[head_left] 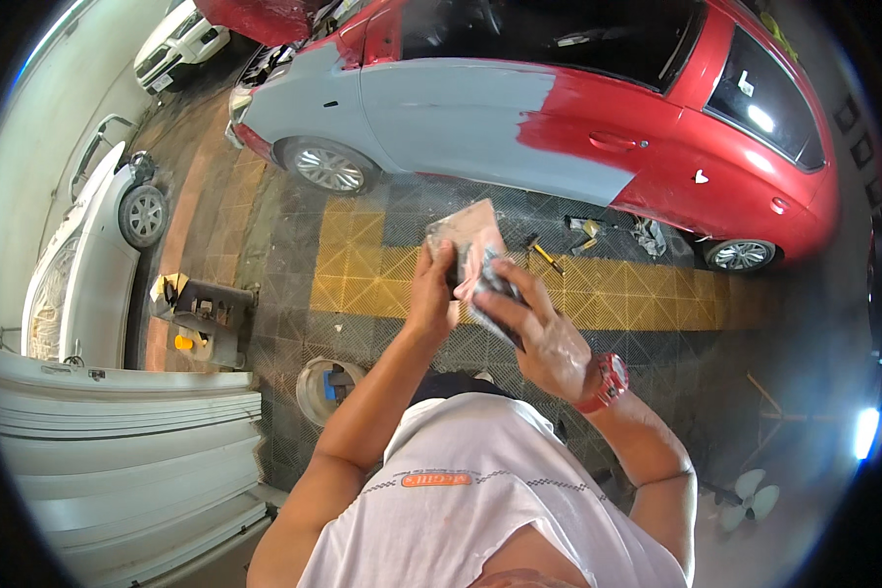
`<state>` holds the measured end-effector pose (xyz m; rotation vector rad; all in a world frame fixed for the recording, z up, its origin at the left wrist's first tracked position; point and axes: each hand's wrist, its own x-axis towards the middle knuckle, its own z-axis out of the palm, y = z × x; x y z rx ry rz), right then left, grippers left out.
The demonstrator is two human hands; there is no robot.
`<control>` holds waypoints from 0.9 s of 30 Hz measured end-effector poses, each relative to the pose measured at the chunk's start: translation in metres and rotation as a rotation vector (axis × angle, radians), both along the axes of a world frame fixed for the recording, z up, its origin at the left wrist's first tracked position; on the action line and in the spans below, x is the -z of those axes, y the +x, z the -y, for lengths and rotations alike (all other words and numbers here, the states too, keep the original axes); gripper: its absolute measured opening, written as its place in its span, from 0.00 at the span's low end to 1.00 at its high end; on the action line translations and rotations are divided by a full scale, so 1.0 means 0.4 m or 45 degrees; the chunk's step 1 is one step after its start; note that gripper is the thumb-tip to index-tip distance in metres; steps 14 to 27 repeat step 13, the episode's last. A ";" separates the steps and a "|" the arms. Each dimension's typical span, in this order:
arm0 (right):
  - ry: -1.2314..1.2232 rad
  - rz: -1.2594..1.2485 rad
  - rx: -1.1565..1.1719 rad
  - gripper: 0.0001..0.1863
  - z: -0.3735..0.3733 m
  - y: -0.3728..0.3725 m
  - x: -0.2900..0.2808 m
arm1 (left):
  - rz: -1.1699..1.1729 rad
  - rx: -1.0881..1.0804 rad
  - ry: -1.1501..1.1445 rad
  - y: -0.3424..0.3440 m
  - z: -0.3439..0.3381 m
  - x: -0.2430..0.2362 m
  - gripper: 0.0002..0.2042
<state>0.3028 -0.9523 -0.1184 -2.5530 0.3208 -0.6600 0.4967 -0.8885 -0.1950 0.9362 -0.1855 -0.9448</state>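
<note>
In front of my chest, my left hand [433, 294] grips a flat board [470, 225] smeared with pale pink paste, its thumb along the left edge. My right hand [539, 328] is closed round a flat grey spreader [498, 282] held against the board's lower right side. A thicker streak of pink paste [472, 267] lies where the two meet. The right fingers partly cover the spreader, so its full shape is hidden. Beyond my hands stands a red car [657, 127], its front door and fender coated in grey.
A hammer [547, 257] lies on the yellow and black floor tiles [363, 265], near crumpled plastic [649, 235]. To the left are a grey stand [206, 314], a round bucket [314, 392] and a white car body [98, 255]. A fan [752, 498] is at lower right.
</note>
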 end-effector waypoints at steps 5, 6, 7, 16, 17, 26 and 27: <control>-0.084 -0.221 0.345 0.36 0.130 -0.022 0.133 | 0.022 0.204 -0.082 -0.020 -0.007 0.030 0.20; -0.027 -0.303 0.386 0.37 0.135 -0.033 0.136 | -0.034 0.265 -0.027 -0.022 -0.017 0.032 0.19; 0.102 -0.193 0.347 0.36 0.131 -0.032 0.141 | -0.049 0.324 0.031 -0.021 -0.014 0.033 0.20; 1.836 0.192 0.023 0.34 0.119 -0.024 0.174 | -0.006 -0.038 0.006 0.015 0.011 0.063 0.26; 1.836 0.192 0.023 0.34 0.119 -0.024 0.174 | -0.006 -0.038 0.006 0.015 0.011 0.063 0.26; 1.836 0.192 0.023 0.34 0.119 -0.024 0.174 | -0.006 -0.038 0.006 0.015 0.011 0.063 0.26; 1.836 0.192 0.023 0.34 0.119 -0.024 0.174 | -0.006 -0.038 0.006 0.015 0.011 0.063 0.26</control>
